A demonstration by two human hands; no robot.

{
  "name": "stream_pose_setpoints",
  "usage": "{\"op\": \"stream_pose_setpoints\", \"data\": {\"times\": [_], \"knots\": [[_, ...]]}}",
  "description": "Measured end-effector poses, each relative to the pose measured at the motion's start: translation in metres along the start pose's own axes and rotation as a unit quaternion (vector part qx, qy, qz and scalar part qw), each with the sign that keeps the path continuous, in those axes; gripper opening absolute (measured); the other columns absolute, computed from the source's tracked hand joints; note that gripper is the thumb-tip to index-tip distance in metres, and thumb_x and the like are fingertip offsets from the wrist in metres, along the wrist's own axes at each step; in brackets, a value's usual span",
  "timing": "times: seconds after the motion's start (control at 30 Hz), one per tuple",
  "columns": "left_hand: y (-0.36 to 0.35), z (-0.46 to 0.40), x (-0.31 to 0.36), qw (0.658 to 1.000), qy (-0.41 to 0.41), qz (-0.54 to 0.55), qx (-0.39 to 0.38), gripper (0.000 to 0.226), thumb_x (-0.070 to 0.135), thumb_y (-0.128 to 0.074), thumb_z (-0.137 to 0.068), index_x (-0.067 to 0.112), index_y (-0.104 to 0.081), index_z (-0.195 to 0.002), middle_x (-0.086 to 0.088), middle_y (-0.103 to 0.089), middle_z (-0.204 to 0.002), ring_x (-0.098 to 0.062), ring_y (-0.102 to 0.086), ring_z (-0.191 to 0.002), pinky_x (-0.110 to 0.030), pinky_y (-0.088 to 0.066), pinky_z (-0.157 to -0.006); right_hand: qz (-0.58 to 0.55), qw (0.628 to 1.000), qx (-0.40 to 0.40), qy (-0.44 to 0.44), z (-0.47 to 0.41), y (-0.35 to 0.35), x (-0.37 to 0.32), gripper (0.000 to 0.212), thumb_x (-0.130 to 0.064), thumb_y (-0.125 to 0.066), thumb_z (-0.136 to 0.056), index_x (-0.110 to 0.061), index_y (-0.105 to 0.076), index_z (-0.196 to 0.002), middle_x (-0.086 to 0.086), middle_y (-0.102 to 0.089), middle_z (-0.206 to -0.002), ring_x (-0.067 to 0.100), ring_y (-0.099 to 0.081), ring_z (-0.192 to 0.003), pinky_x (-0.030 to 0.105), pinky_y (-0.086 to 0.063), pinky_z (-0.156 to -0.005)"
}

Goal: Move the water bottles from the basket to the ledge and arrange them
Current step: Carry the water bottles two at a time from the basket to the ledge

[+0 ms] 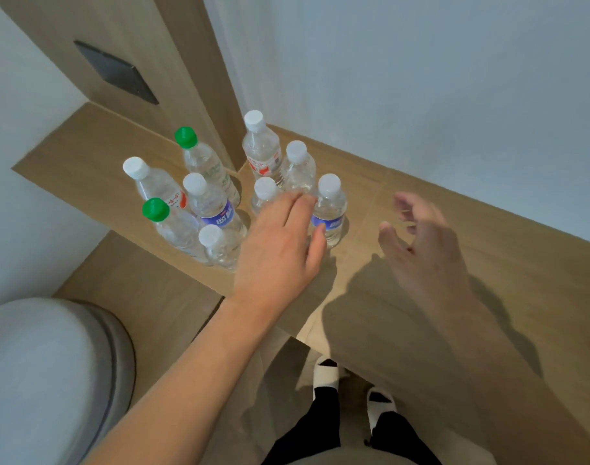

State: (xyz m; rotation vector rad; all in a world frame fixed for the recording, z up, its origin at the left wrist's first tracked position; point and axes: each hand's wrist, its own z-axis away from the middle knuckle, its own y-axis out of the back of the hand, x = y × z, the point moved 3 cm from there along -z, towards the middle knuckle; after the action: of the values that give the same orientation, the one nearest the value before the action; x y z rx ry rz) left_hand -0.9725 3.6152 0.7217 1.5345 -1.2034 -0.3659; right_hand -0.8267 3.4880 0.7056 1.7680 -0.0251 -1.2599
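- the left hand (280, 236) reaches over the wooden ledge (421, 297) with fingers nearly straight and slack, holding nothing; its fingertips lie in front of a blue-label bottle (329, 209), though whether they actually touch it cannot be told.
- the right hand (421, 236) hangs over bare ledge to the right of that bottle, blurred, fingers loosely curled and spread, gripping nothing.
- nine water bottles stand upright on the ledge in two clusters, none lying down.
- right cluster: the blue-label bottle with a white cap at the front; a short white-capped bottle (265, 193) partly hidden behind the left hand; a plain white-capped bottle (298, 166) behind these; and a tall red-label bottle (261, 149) at the back, near the wall (421, 78).
- left cluster: a green-capped bottle at the back (203, 159); a red-label, white-capped bottle at the far left (149, 182); a second blue-label bottle (209, 203) in the middle; a green-capped bottle at the front left (172, 226); and a small white-capped bottle (219, 245) at the ledge's front edge, just beside the left wrist.
- a wood-panelled column with a dark switch plate (115, 72) rises behind the left cluster.
- a rounded white and grey object (45, 380) fills the lower left.
- below the ledge, dark trouser legs and white slippers (325, 374) stand on the floor.
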Motion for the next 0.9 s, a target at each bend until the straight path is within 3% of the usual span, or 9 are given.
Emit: {"op": "stream_pose_setpoints", "data": {"times": [0.23, 0.4, 0.6, 0.77, 0.9], "knots": [[-0.034, -0.003, 0.075, 0.990, -0.120, 0.057, -0.040, 0.031, 0.018, -0.057, -0.094, 0.002, -0.060, -0.120, -0.013, -0.058, -0.124, -0.030, -0.056, -0.113, -0.041, -0.046, -0.098, 0.032, 0.997, 0.062, -0.042, 0.055, 0.059, 0.037, 0.050, -0.025, -0.055, -0.095, -0.016, -0.044, -0.143, 0.002, -0.053, -0.138, 0.016, -0.049, -0.125, 0.038, -0.040, -0.107], [-0.062, 0.015, 0.162, 0.965, -0.222, 0.090, -0.107, 0.031, 0.019, -0.055, -0.095, 0.003, -0.060, -0.121, -0.013, -0.058, -0.125, -0.029, -0.056, -0.114, -0.040, -0.045, -0.098, 0.052, 0.982, 0.142, -0.117, 0.125, 0.117, 0.081, 0.048, -0.025, -0.055, -0.096, -0.019, -0.044, -0.142, 0.000, -0.052, -0.135, 0.013, -0.047, -0.125, 0.034, -0.040, -0.104], [-0.084, 0.078, 0.310, 0.910, -0.361, 0.120, -0.162, 0.032, 0.022, -0.053, -0.097, 0.007, -0.059, -0.124, -0.011, -0.058, -0.128, -0.027, -0.056, -0.115, -0.037, -0.045, -0.098, 0.050, 0.943, 0.230, -0.235, 0.265, 0.206, 0.136, 0.052, -0.027, -0.054, -0.096, -0.022, -0.039, -0.146, -0.002, -0.047, -0.142, 0.012, -0.043, -0.130, 0.032, -0.036, -0.108], [-0.084, 0.180, 0.441, 0.852, -0.464, 0.141, -0.198, 0.034, 0.026, -0.052, -0.097, 0.011, -0.058, -0.127, -0.007, -0.057, -0.129, -0.023, -0.055, -0.117, -0.034, -0.044, -0.101, 0.050, 0.887, 0.329, -0.320, 0.422, 0.265, 0.175, 0.051, -0.022, -0.058, -0.095, -0.021, -0.044, -0.143, -0.004, -0.049, -0.138, 0.010, -0.045, -0.127, 0.015, -0.029, -0.100], [-0.084, 0.267, 0.528, 0.800, -0.531, 0.177, -0.218, 0.034, 0.025, -0.051, -0.097, 0.010, -0.058, -0.126, -0.008, -0.057, -0.127, -0.024, -0.055, -0.116, -0.037, -0.046, -0.101, 0.100, 0.843, 0.378, -0.370, 0.541, 0.303, 0.199, 0.051, -0.022, -0.060, -0.094, -0.017, -0.046, -0.143, 0.002, -0.053, -0.138, 0.014, -0.051, -0.125, 0.020, -0.036, -0.103]]}}
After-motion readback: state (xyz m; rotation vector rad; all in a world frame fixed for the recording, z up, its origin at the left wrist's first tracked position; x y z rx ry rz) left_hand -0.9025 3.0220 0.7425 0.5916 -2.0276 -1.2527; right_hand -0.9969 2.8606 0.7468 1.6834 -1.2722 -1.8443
